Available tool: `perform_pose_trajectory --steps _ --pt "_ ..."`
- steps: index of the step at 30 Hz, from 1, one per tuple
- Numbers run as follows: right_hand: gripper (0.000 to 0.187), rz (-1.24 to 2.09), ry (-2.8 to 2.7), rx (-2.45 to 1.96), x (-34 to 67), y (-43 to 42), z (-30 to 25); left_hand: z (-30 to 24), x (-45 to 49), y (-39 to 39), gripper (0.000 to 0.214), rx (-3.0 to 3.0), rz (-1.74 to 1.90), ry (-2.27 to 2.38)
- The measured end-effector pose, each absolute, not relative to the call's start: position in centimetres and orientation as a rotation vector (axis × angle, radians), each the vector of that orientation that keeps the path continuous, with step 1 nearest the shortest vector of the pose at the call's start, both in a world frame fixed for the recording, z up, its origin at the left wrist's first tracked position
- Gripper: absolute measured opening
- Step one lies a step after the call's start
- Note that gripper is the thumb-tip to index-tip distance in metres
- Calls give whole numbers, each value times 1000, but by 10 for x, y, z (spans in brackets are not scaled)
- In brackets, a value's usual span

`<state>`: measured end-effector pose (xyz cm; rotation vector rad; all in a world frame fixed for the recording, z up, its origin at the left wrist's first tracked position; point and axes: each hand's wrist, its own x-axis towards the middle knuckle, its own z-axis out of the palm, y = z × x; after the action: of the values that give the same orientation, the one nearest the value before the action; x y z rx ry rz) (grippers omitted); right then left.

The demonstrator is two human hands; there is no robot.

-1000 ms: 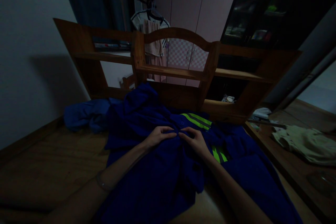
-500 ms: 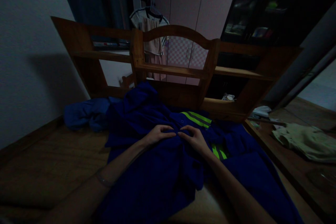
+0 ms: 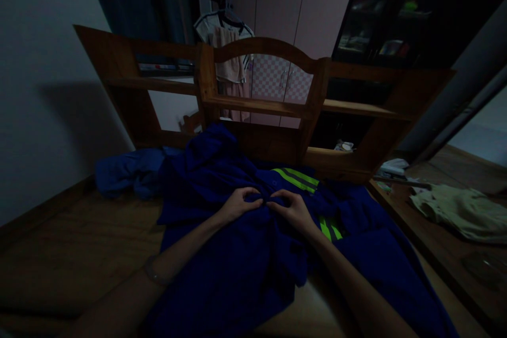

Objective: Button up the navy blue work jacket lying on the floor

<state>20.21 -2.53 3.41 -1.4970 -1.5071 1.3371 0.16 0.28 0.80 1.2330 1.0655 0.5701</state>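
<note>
Blue jacket (image 3: 245,264) lies spread front-up on a wooden floor (image 3: 79,243), and both hands work at its middle seam. The left hand (image 3: 237,203) and the right hand (image 3: 293,210) meet fingertip to fingertip, each with its fingers (image 3: 253,202) curled shut and pinching a small fold of the dark cloth. What sits inside the pinch, a button or only an edge, is too dim to tell.

The main risk, as I judge it, is the poor light: dark cloth under dark shadow hides the edges, so the two sides could be joined out of line, leaving the front puckered. The pinch is also small, so a pull from either hand could slide the cloth out from between the fingertips. Loose folds bunched under the right wrist could drag and shift the whole front.

The jacket lies under and between the fingers. Its green stripes (image 3: 296,178) lie just beyond the right fingertips, its body runs back under both forearms, and another blue garment (image 3: 127,171) lies well off beyond the left hand.
</note>
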Motion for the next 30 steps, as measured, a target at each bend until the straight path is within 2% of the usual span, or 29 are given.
perform_pose_trajectory --steps 30 --pt "17 1224 -1597 -1369 197 -26 48 36 13 -5 31 1395 696 1117"
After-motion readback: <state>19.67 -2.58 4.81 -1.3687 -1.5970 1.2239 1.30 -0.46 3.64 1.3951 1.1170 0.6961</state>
